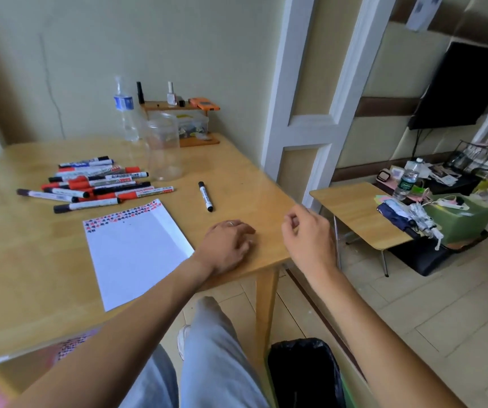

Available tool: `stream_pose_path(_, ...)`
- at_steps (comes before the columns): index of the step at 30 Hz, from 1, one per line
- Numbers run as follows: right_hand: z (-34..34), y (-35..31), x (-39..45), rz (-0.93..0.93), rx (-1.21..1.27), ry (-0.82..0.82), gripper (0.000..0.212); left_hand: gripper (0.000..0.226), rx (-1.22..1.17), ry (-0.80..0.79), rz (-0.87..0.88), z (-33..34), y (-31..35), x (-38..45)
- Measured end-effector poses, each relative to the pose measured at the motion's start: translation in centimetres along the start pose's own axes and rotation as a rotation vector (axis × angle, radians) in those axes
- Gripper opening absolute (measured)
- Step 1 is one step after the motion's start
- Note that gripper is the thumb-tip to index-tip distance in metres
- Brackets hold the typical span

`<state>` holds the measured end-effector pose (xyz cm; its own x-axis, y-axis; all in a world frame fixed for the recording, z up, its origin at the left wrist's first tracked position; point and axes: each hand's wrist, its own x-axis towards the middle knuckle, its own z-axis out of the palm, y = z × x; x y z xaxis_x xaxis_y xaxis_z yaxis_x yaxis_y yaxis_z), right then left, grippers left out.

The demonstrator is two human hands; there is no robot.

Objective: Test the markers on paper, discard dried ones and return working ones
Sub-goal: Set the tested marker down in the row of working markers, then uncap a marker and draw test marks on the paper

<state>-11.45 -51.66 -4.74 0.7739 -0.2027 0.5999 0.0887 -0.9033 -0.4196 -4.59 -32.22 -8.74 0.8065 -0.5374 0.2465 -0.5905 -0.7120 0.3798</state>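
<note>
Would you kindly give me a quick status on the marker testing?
Both hands empty: left hand resting on table, right hand raised, loosely curled. Marker pile untouched; single marker lying apart beside paper. Nothing in the way.

A heap of red and black markers point(95, 184) lies criss-crossed at the table's far left. One capped black-and-white marker point(205, 196) lies alone to its right. White paper point(132, 254) lies flat, red and black test marks along its top edge.
</note>
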Motion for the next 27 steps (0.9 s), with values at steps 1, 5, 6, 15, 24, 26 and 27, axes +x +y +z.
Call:
stream_pose_path(1, 1.1, -1.4, 1.0, -0.039, 0.031, -0.026, 0.009, 0.036, 0.011, 0.030, -0.024, -0.9, -0.9, -0.4)
stream_pose_path(5, 6.9, -7.7, 3.4, -0.185, 0.146, -0.161, 0.010, 0.030, 0.073, 0.209, -0.136, -4.5, -6.1, -3.8)
stream_pose_path(6, 8.6, -9.3, 3.7, -0.215, 0.155, -0.206, 0.010, 0.028, 0.081, 0.260, -0.191, -5.3, -7.7, -4.9)
stream_pose_path(15, 22.3, -22.0, 6.2, -0.480, 0.277, -0.486, 0.010, 0.035, 0.287, 0.405, -0.644, -10.8, -19.3, -14.2)
stream_pose_path(24, 29.4, -25.5, 5.1, -0.626, 0.250, -0.412, 0.033, 0.016, 0.325, 0.410, -0.729, -12.4, -24.1, -14.0)
stream_pose_path(26, 29.7, -25.2, 5.0, -0.639, 0.247, -0.356, 0.029, 0.016, 0.310, 0.477, -0.749, -12.0, -24.7, -13.9)
stream_pose_path(27, 29.9, -25.0, 5.1, -0.652, 0.257, -0.327, 0.026, 0.023, 0.310, 0.501, -0.751, -11.8, -25.0, -13.9)
